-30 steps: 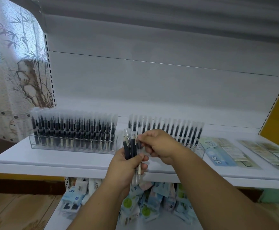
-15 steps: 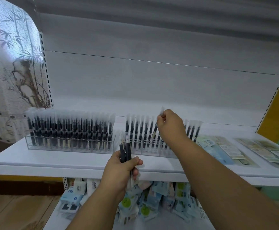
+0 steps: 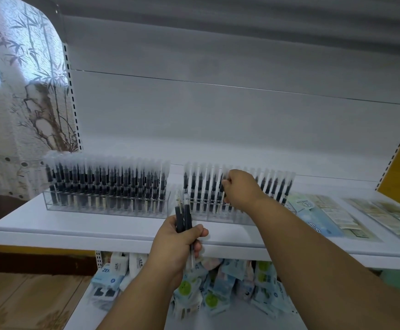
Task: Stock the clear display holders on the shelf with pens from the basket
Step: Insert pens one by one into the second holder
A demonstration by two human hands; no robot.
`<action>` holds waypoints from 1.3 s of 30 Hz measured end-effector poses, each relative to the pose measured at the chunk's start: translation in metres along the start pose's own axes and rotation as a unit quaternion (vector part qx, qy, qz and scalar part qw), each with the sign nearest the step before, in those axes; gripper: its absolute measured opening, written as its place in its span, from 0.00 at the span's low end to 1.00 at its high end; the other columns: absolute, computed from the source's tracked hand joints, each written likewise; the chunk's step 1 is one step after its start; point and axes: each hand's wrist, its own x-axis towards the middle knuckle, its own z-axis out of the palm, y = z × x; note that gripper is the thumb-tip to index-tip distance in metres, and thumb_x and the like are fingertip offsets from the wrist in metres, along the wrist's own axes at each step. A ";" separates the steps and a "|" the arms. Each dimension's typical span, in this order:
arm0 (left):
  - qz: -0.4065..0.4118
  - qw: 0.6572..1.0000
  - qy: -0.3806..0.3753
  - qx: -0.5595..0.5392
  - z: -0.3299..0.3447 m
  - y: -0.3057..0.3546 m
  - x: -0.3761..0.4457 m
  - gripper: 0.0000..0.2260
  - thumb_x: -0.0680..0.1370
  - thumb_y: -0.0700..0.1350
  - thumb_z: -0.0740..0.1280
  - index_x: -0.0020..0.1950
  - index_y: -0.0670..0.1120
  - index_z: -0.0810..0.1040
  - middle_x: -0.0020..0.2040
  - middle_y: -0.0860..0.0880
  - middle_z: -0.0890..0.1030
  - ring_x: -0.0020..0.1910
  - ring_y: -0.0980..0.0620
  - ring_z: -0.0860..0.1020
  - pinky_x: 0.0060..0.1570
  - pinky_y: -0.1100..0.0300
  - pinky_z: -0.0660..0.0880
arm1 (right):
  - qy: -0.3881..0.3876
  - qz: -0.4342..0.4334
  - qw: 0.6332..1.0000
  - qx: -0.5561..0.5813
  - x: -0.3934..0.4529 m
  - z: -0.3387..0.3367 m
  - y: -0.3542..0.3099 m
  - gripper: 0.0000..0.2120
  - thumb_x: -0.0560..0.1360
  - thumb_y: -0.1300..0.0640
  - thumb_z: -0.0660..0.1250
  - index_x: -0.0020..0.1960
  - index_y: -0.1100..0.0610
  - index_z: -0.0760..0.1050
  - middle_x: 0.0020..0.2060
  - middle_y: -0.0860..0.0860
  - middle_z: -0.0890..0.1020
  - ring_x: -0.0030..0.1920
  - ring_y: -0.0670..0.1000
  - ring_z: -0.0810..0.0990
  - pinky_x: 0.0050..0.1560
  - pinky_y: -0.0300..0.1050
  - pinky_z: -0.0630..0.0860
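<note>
Since a half-second ago the right hand [image 3: 238, 190] has sunk lower among the right holder's [image 3: 239, 216] rows, apparently pinching one pen. The left hand [image 3: 178, 244] grips a spare bundle of pens [image 3: 183, 214] near the shelf's [image 3: 75, 231] front edge. Light, stiff, smooth; best pinched at the cap.

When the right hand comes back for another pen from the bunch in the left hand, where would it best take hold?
Pinch a capped top from above: the bunch of pens stands upright in the left hand, tops clear of the fist.
</note>
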 end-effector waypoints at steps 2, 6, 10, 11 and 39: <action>0.000 1.000 -0.002 0.002 0.001 0.000 0.000 0.08 0.78 0.33 0.68 0.56 0.38 0.73 0.38 0.42 0.84 0.24 0.52 0.72 0.27 0.58 0.72 | -0.007 0.007 1.000 -0.003 0.000 -0.001 0.000 0.16 0.83 0.59 0.56 0.36 0.57 0.68 0.39 0.60 0.81 0.44 0.60 0.83 0.31 0.42 0.73; 0.003 1.000 -0.010 0.002 0.008 0.002 0.000 0.07 0.78 0.34 0.68 0.55 0.37 0.73 0.38 0.42 0.85 0.25 0.52 0.72 0.27 0.58 0.72 | 0.037 0.030 0.999 -0.014 -0.006 -0.004 -0.004 0.18 0.82 0.53 0.61 0.35 0.60 0.71 0.33 0.58 0.80 0.41 0.58 0.83 0.39 0.46 0.78; 0.009 0.999 -0.030 -0.015 0.015 0.004 -0.001 0.06 0.79 0.35 0.67 0.54 0.38 0.74 0.38 0.43 0.84 0.26 0.51 0.72 0.26 0.58 0.72 | 0.046 0.042 0.995 0.076 -0.036 -0.004 -0.015 0.21 0.80 0.44 0.62 0.36 0.58 0.73 0.28 0.55 0.76 0.29 0.53 0.74 0.38 0.44 0.74; 0.010 0.999 -0.037 -0.013 0.017 0.004 -0.001 0.06 0.79 0.35 0.67 0.54 0.38 0.74 0.38 0.42 0.84 0.26 0.51 0.72 0.26 0.58 0.73 | 0.002 0.049 0.992 0.120 -0.045 -0.001 -0.019 0.22 0.80 0.43 0.62 0.36 0.59 0.72 0.28 0.55 0.74 0.29 0.54 0.72 0.38 0.45 0.74; -0.017 0.993 -0.052 -0.103 0.033 0.006 0.005 0.01 0.80 0.36 0.66 0.50 0.42 0.75 0.40 0.40 0.83 0.24 0.51 0.67 0.24 0.59 0.68 | 0.154 0.062 0.927 0.337 -0.049 -0.014 0.002 0.07 0.83 0.59 0.58 0.55 0.53 0.74 0.40 0.59 0.82 0.27 0.47 0.77 0.23 0.37 0.70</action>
